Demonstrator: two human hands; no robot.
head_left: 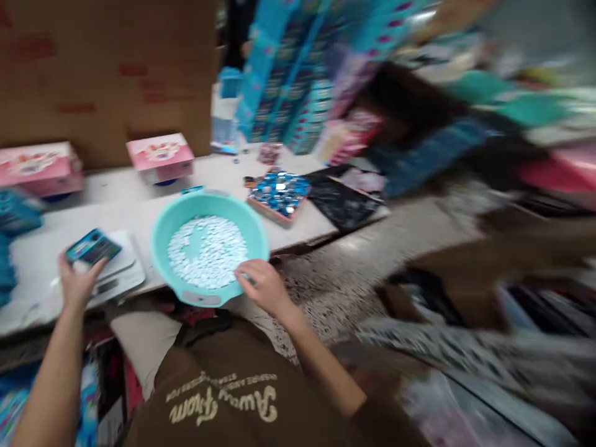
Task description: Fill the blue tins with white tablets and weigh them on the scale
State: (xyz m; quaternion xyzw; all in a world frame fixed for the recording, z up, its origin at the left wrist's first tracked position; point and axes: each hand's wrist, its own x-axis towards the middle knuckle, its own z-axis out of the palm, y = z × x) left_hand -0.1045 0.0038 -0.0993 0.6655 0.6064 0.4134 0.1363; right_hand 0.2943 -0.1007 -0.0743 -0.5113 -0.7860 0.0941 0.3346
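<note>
My left hand (77,280) holds a small dark blue packet (93,246) above a white scale (114,273) on the table. My right hand (261,284) rests on the near right rim of a teal basin (167,226), fingers curled at its edge; whether they hold any piece is hidden. The basin holds several small white pieces (207,250).
A tray of shiny blue packets (279,194) sits behind the basin. Pink boxes (161,155) stand at the back left by a cardboard box (107,68). Stacks of blue cartons (293,74) rise behind. To the right are speckled floor (344,279) and blurred goods.
</note>
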